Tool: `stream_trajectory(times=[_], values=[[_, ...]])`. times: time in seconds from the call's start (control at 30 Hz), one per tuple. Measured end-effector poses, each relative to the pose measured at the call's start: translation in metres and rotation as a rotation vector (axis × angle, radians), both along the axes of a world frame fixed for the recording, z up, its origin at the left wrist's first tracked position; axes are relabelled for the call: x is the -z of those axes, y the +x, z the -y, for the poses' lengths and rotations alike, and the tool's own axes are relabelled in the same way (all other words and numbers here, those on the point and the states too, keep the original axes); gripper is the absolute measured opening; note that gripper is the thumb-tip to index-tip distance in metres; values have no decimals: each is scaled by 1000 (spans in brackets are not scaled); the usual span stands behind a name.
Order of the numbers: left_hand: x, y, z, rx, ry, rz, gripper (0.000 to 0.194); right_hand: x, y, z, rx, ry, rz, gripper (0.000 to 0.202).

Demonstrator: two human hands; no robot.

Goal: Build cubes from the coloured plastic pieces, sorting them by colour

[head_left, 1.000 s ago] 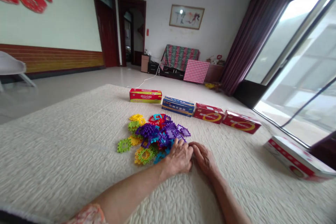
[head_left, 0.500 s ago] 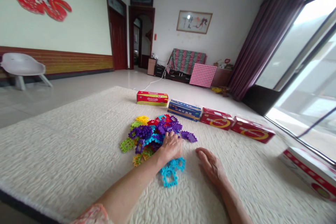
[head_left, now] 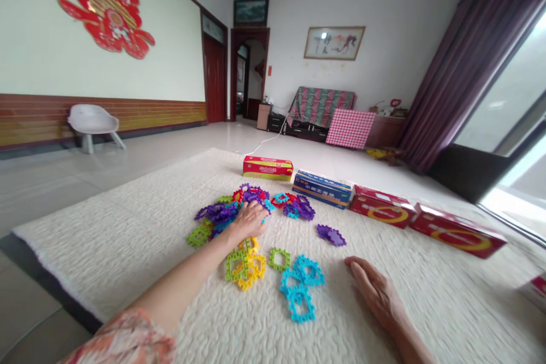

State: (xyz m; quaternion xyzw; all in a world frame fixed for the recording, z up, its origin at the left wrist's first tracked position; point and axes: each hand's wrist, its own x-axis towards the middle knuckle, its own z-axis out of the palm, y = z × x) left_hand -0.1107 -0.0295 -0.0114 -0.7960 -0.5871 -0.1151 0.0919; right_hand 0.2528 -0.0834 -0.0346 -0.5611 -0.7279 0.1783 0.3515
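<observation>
My left hand (head_left: 249, 219) lies on the pile of colourful toothed plastic pieces (head_left: 219, 213), its fingers curled down; what is under the fingertips is hidden. Nearer to me are green and yellow pieces (head_left: 251, 270), one green square piece (head_left: 280, 259) and several light blue pieces (head_left: 301, 304). Purple pieces (head_left: 331, 235) lie apart on the right. A smaller cluster (head_left: 294, 205) of red, blue and purple pieces sits right of the pile. My right hand (head_left: 377, 290) rests on its side on the cream quilted cover (head_left: 341, 324), fingers loosely extended and holding nothing.
Behind the pieces stand a red and yellow-green box (head_left: 268, 168), a blue box (head_left: 322, 188) and two dark red boxes (head_left: 381, 206), (head_left: 458, 230) in a row. Part of another box (head_left: 538, 289) shows at the right edge. A white chair (head_left: 92, 120) stands back left.
My left hand has moved left and away from me over the pile. The pieces are more spread out, with green, yellow and light blue ones now separate. The view has shifted left.
</observation>
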Motion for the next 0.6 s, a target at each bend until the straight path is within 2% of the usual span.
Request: stream_trajectory(times=[0.13, 0.27, 0.37, 0.47, 0.53, 0.6], values=[[-5, -48, -3, -60, -39, -9, 34, 4, 3, -3, 1, 6, 16, 52], [-10, -94, -5, -174, -57, -15, 30, 7, 6, -5, 20, 0, 18, 51], [-14, -118, -6, -282, -48, -27, 24, 6, 4, -4, 35, 2, 1, 52], [-21, -115, -12, -362, -12, -48, 21, 2, 0, -2, 50, 1, -14, 52], [-27, -92, -19, -345, 17, -53, 25, -2, -2, 0, 55, -5, -23, 52], [-35, -55, -29, -268, 38, -11, 29, -4, -3, 2, 57, -8, -35, 52]])
